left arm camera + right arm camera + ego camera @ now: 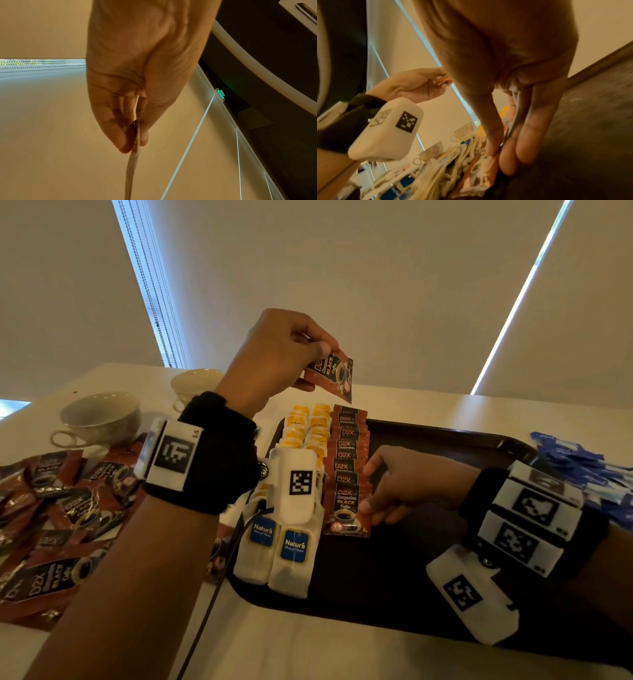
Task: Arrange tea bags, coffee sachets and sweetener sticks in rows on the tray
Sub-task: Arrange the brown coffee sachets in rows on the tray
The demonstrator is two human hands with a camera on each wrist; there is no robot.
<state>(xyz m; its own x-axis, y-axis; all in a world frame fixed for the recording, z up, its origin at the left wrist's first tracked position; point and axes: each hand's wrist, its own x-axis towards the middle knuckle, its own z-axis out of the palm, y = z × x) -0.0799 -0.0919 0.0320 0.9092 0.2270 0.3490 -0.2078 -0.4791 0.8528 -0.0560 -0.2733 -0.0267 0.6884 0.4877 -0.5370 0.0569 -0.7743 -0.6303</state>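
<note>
Dark tray (pixel 445 436) on a pale table (pixel 308 652). Near edge partly covered by the person's right wrist gear.

Tea bags (pixel 291 556): two rows along the tray's left side, white pouches with blue labels nearest, yellow-tagged ones farther back. The middle of both rows is hidden behind the left wrist's white camera housing (pixel 296 487).

Coffee sachets on tray (pixel 346 460): one overlapping row just right of the tea bags, red-brown, only the nearest one showing its full face.

Left hand (pixel 274 354): raised above the far end of the rows, thumb and fingers pinching the top edge of one held coffee sachet (pixel 334 374), which hangs clear of the tray. From the left wrist this sachet (pixel 133 162) is edge-on and blurred; print unreadable.

Right hand (pixel 400 484): low over the tray, fingers straight and close together against the right edge of the sachet row, thumb lying on the nearest sachet. From the right wrist the contact is blurred, so whether it actually nips a sachet I cannot tell.

Loose coffee sachets (pixel 58 508): heap on the table left of the tray, cut off at the frame edge.

Sweetener sticks (pixel 582 470): blue pile off the tray's right, partly behind the right wrist gear.

Two cups (pixel 102 416): on the table, far left; the farther one half hidden by the left arm.
</note>
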